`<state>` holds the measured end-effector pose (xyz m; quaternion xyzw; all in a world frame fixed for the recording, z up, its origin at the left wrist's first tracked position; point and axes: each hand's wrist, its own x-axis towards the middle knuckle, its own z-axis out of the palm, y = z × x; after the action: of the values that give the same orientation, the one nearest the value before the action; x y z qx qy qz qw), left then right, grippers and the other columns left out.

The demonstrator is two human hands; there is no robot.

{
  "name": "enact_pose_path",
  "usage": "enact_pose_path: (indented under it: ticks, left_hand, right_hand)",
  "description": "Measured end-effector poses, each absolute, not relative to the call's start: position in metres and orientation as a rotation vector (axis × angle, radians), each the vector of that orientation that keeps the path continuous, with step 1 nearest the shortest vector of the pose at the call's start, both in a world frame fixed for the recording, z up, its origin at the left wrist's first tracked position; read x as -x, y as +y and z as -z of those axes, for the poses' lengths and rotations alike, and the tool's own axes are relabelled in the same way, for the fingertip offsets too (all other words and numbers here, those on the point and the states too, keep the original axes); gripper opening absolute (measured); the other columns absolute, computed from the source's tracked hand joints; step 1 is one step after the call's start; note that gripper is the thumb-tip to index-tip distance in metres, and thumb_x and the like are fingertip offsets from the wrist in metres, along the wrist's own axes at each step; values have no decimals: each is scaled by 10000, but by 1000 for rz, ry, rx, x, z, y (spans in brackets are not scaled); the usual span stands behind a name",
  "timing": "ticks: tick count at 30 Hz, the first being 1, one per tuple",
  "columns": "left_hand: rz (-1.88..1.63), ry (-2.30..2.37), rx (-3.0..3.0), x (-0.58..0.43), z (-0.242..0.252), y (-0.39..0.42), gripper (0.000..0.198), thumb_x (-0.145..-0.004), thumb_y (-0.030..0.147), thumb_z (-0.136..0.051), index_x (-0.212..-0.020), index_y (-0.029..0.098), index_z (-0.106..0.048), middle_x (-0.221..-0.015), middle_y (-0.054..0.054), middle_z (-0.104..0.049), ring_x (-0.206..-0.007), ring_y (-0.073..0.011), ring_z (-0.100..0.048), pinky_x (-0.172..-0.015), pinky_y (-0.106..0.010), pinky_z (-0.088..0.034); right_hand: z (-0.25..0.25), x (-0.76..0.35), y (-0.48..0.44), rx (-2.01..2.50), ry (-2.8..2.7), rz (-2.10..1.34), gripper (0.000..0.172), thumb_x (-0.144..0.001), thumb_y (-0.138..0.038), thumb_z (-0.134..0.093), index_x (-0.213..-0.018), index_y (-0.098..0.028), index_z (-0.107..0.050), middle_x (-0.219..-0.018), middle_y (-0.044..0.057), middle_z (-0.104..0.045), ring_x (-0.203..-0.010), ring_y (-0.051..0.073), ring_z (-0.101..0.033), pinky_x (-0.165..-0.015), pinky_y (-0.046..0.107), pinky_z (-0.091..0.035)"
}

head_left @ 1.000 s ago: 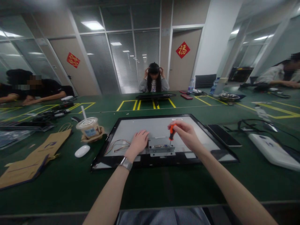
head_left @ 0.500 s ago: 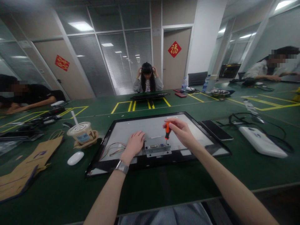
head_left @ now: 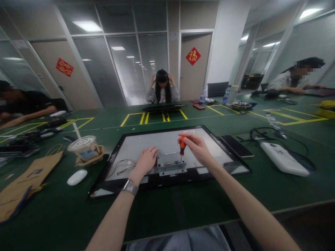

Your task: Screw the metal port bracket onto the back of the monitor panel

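Observation:
A flat monitor panel (head_left: 209,137) lies face down on the green table, with a small metal board bracket (head_left: 171,166) near its front edge and coloured wires (head_left: 123,165) at the left. My right hand (head_left: 197,148) grips an orange-handled screwdriver (head_left: 181,146) upright, its tip down on the bracket. My left hand (head_left: 146,161) rests on the panel just left of the bracket, fingers curled down against it; a watch sits on that wrist.
A lidded drink cup (head_left: 83,148), a white mouse (head_left: 76,177) and a brown paper bag (head_left: 24,177) lie left. A black phone (head_left: 236,145), a white device (head_left: 284,158) and black cables (head_left: 264,134) lie right. Other people sit at the far, left and right sides.
The camera view has shifted, so everything sits slightly further left. Both hands stay in the same pose on the panel and bracket, the screwdriver still upright.

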<state>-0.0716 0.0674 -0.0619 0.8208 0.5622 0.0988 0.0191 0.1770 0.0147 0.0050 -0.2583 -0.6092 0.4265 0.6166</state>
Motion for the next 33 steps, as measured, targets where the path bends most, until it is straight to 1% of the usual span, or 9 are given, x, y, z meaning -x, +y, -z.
enact_pose_path:
  ticks: [2,8,11,15,18,22,28,31,33]
  left_hand:
    - [-306,1741,-2551,72,62,68,436,-1029,231,-361,-1422,190,-546,-1550,-116,-499,-1429,-261,-474,-1198,-470,-352]
    - [-300,1730,-2561,73,62,69,437,-1032,222,-354,-1419,170,-551,-1545,-128,-501,-1431,-257,-472,-1199,-458,-352]
    - [-299,1720,-2558,74,62,70,438,-1033,230,-359,-1424,169,-548,-1545,-128,-501,-1431,-262,-470,-1199,-464,-350]
    - [-318,1726,-2547,75,64,71,435,-1037,240,-355,-1424,182,-546,-1548,-120,-499,-1429,-259,-474,-1199,-467,-351]
    - [-325,1735,-2557,75,65,71,435,-1036,240,-361,-1427,186,-544,-1539,-115,-511,-1426,-255,-479,-1200,-454,-350]
    - [-316,1721,-2570,74,66,72,441,-1035,234,-359,-1432,168,-541,-1544,-124,-504,-1429,-259,-473,-1199,-452,-351]
    - [-317,1733,-2561,75,67,74,429,-1034,240,-376,-1419,176,-554,-1537,-129,-511,-1418,-263,-488,-1195,-460,-354]
    - [-323,1735,-2559,74,67,74,428,-1033,239,-382,-1421,181,-553,-1533,-127,-516,-1415,-259,-493,-1195,-449,-355]
    - [-327,1735,-2560,74,67,73,428,-1032,233,-380,-1419,186,-555,-1531,-125,-519,-1410,-260,-498,-1191,-448,-360]
  right_hand:
    - [-5,-177,15,581,-1412,-982,228,-881,-410,-727,-1060,-276,-774,-847,20,-731,-888,193,-683,-829,363,-539]
    - [-5,-176,16,581,-1441,-893,176,-869,-426,-726,-886,-258,-776,-895,28,-685,-808,173,-637,-730,333,-526]
    - [-6,-176,16,607,-1443,-849,184,-865,-435,-727,-900,-261,-775,-888,19,-667,-768,156,-622,-701,315,-520]
    - [-8,-180,17,637,-1468,-827,193,-899,-425,-695,-992,-272,-769,-888,17,-688,-799,162,-649,-744,325,-531]
    - [-8,-181,18,608,-1496,-812,187,-932,-425,-659,-946,-278,-773,-921,27,-700,-865,180,-663,-798,346,-535]
    - [-7,-181,18,588,-1493,-828,169,-893,-433,-709,-894,-282,-784,-926,26,-684,-841,174,-642,-742,332,-533]
    - [-8,-179,16,570,-1483,-988,195,-931,-424,-664,-1024,-275,-750,-908,29,-721,-885,189,-677,-797,362,-546]
    - [-7,-178,16,551,-1489,-954,185,-928,-435,-663,-938,-275,-755,-947,32,-712,-917,187,-663,-820,354,-538]
    - [-7,-179,17,561,-1498,-934,175,-900,-439,-698,-882,-275,-758,-936,26,-697,-888,181,-654,-788,339,-538]
